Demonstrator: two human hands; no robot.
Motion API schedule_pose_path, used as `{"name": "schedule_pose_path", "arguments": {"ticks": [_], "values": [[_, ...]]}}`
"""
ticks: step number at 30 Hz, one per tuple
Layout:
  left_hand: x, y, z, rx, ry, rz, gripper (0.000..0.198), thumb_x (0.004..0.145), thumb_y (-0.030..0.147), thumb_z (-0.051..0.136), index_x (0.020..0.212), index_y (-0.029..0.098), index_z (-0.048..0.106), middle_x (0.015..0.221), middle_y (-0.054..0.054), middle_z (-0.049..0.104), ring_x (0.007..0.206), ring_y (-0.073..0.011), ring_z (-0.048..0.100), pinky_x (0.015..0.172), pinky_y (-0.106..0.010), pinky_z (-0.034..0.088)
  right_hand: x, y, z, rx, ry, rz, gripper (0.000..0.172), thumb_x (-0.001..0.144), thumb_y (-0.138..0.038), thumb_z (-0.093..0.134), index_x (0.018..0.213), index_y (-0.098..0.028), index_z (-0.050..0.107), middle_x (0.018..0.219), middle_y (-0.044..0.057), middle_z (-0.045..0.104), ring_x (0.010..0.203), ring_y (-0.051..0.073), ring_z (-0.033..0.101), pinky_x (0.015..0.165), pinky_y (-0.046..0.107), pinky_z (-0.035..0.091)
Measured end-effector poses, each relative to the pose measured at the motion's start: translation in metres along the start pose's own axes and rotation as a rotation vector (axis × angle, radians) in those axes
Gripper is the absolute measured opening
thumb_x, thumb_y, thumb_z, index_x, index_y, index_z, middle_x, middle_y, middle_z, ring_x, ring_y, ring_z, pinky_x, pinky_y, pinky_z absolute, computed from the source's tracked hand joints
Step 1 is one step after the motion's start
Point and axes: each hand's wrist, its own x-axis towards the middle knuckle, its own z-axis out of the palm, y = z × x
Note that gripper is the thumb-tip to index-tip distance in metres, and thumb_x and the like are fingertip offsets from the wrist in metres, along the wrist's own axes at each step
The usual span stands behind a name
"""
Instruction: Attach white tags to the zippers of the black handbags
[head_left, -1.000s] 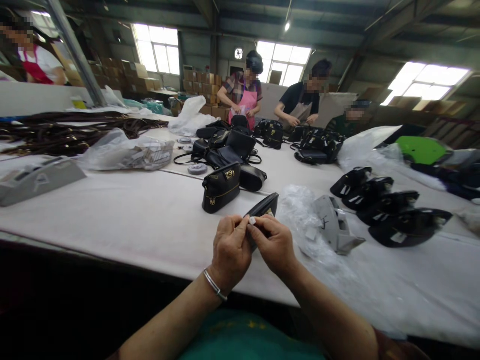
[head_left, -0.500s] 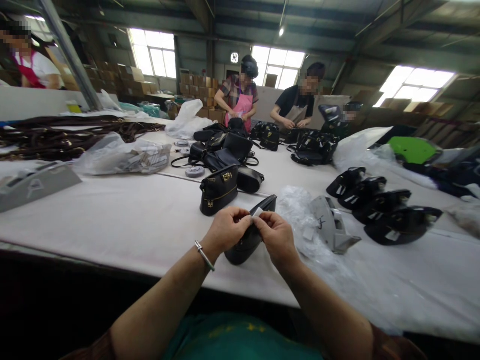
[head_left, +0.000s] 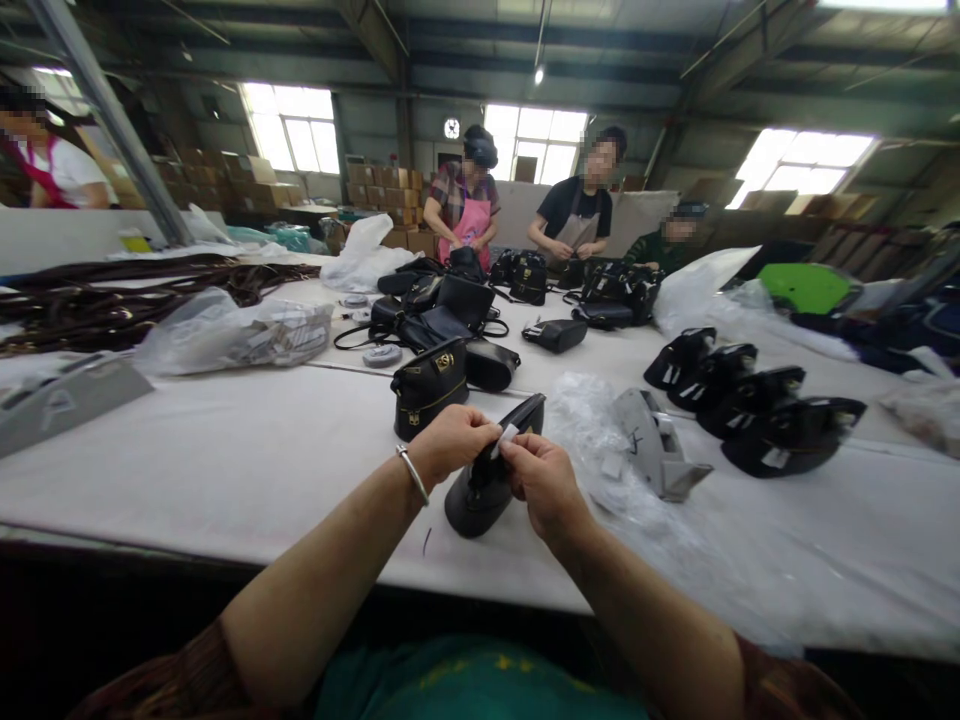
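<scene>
A small black bag (head_left: 478,505) stands upright at the table's front edge, directly under both hands. The fingertips of my right hand (head_left: 546,484) pinch a small white tag (head_left: 505,439) over the bag's top. My left hand (head_left: 454,438), with a silver bracelet at its wrist, is closed in a pinch beside the tag. What its fingertips grip is too small to make out. Just behind stands another black bag (head_left: 431,392) with gold lettering and zips. A short dark thread (head_left: 427,542) lies on the table near the held bag.
Right of my hands are clear plastic wrap (head_left: 592,440), a grey tape dispenser (head_left: 651,440) and a row of several tagged black bags (head_left: 787,437). More bags (head_left: 457,300) pile up ahead. Brown straps (head_left: 150,285) lie left. Several co-workers (head_left: 472,205) stand or sit across the table.
The white tag is tilted more upright between my hands. A small black bag now lies at mid-table, and the dark thread shows in front. A seated co-worker at the right has come into clearer view.
</scene>
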Motion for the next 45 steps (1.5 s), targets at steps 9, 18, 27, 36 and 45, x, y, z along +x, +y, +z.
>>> {"name": "schedule_pose_path", "arguments": {"ticks": [9,18,27,36,45], "values": [[-0.008,-0.003,0.002,-0.334,-0.029,-0.062,0.035,0.062,0.044,0.078,0.060,0.014,0.061,0.053,0.002,0.054,0.048,-0.0069,0.042,0.047,-0.022,0.032,-0.001,-0.008,0.006,0.182,0.029,0.222,0.025,0.059,-0.033,0.070,0.059,-0.019,0.049,0.047,-0.008,0.046,0.035,0.005,0.035,0.034,0.018,0.018],[-0.007,-0.008,0.000,-0.368,-0.028,0.015,0.034,0.067,0.044,0.077,0.070,0.012,0.066,0.064,-0.001,0.062,0.059,-0.0102,0.051,0.056,-0.023,0.039,0.005,-0.008,0.005,0.138,-0.011,0.267,0.028,0.062,-0.035,0.073,0.063,-0.018,0.050,0.048,-0.007,0.048,0.034,0.005,0.038,0.032,0.016,0.019],[-0.009,-0.006,-0.005,0.100,0.067,0.231,0.025,0.084,0.036,0.061,0.077,0.014,0.070,0.070,-0.002,0.065,0.066,-0.0140,0.056,0.062,-0.026,0.043,0.012,0.006,0.001,-0.148,0.048,0.009,0.023,0.071,-0.039,0.067,0.065,-0.017,0.062,0.051,-0.003,0.055,0.041,0.009,0.047,0.039,0.021,0.033],[-0.017,-0.015,-0.002,0.321,0.238,0.348,0.026,0.091,0.035,0.056,0.094,0.019,0.076,0.090,-0.005,0.075,0.084,-0.0190,0.068,0.078,-0.029,0.052,0.007,0.009,-0.007,-0.337,-0.006,-0.227,0.023,0.079,-0.027,0.060,0.092,-0.016,0.076,0.083,0.005,0.075,0.076,0.019,0.067,0.072,0.031,0.052],[-0.028,-0.031,-0.014,0.293,0.292,0.260,0.035,0.090,0.040,0.057,0.107,0.015,0.074,0.092,-0.008,0.076,0.080,-0.0200,0.069,0.074,-0.031,0.055,-0.003,0.016,-0.047,-0.183,0.071,-0.192,0.030,0.078,-0.034,0.066,0.099,-0.014,0.072,0.074,0.004,0.069,0.054,0.011,0.054,0.049,0.024,0.042]]}}
